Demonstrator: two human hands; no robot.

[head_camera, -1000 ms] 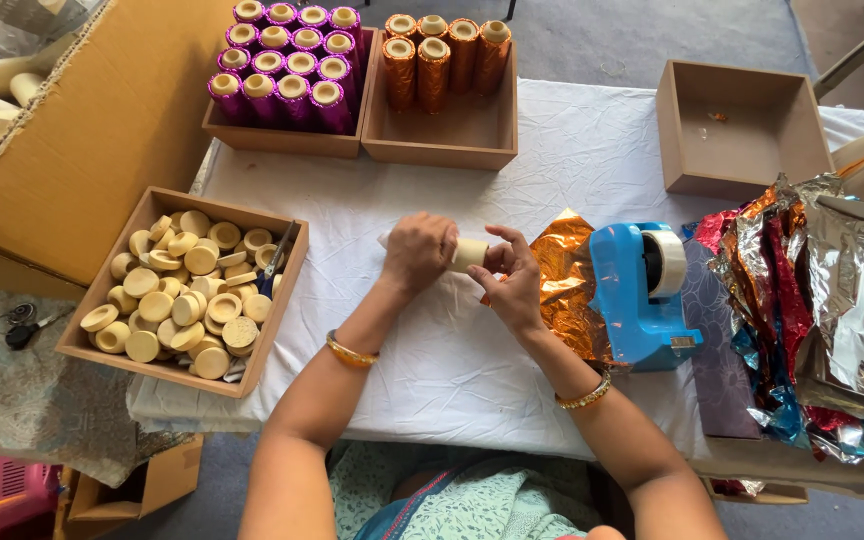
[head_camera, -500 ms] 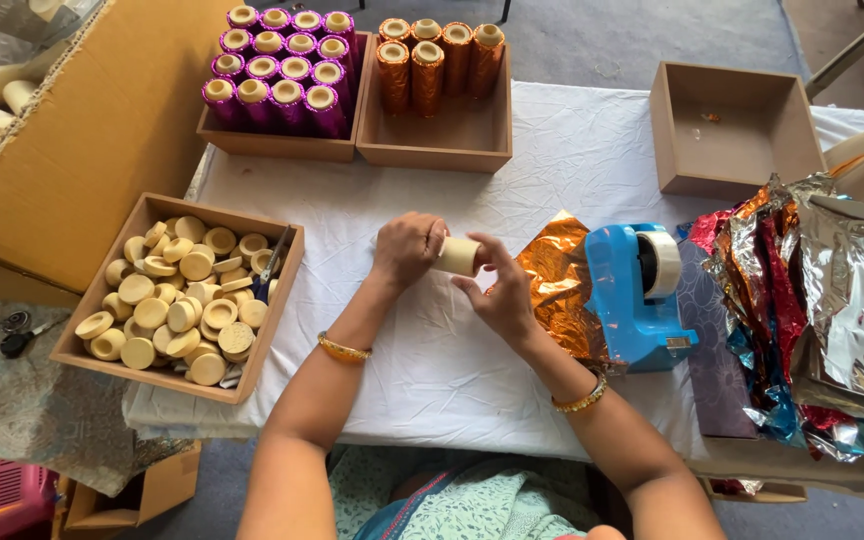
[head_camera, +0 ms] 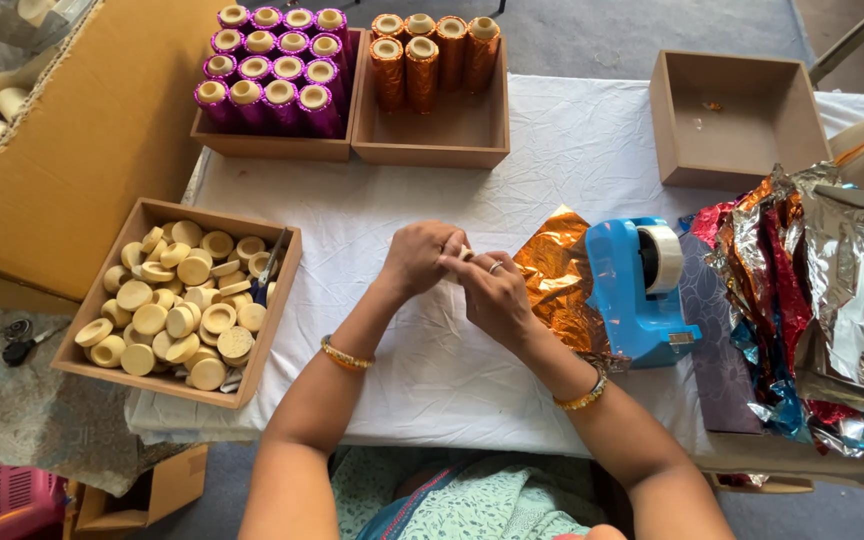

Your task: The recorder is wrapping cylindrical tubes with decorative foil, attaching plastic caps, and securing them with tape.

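Closer now, both hands (head_camera: 457, 268) clasp cream cylinder (head_camera: 465, 254).

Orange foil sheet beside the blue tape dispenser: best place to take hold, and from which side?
Take the orange foil sheet by its free upper-left corner, coming from above-left. Its right edge tucks against the blue tape dispenser, and the right hand covers its left edge.

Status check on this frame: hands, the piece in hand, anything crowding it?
Left hand and right hand both closed on small cream roll, above white cloth. Orange foil sheet and blue tape dispenser close at right; nothing blocking.
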